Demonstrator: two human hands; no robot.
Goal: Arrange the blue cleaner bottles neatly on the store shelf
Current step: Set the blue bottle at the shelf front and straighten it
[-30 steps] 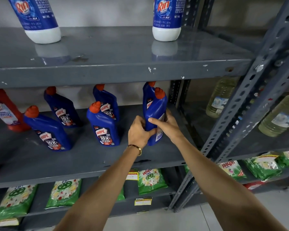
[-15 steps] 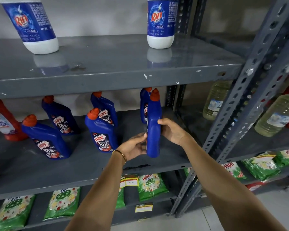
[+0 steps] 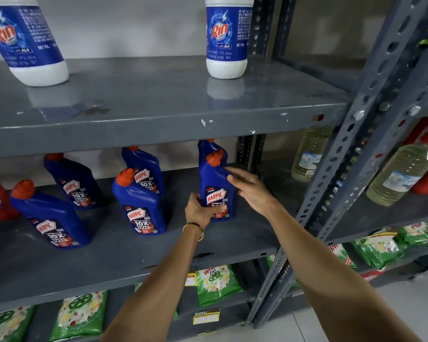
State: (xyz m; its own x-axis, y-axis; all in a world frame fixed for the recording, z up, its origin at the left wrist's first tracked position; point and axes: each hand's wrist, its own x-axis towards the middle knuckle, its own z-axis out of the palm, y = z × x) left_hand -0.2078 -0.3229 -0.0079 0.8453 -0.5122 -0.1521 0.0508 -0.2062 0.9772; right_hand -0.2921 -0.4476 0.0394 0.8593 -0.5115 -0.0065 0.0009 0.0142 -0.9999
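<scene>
Blue cleaner bottle (image 3: 216,191), red cap, label facing near: upright on middle shelf (image 3: 252,233), right end of row, directly in front of a second blue bottle (image 3: 206,148). Left hand (image 3: 199,211) wrapped around lower label area, thumb across front. Right hand (image 3: 251,187) with fingers extended, resting against right shoulder of same bottle, not closed. Four further blue bottles to the left: near-centre (image 3: 140,206), far-centre (image 3: 143,169), near-left (image 3: 50,215), far-left (image 3: 72,181), all leaning. Two white bottles (image 3: 226,38) on upper shelf (image 3: 158,119).
</scene>
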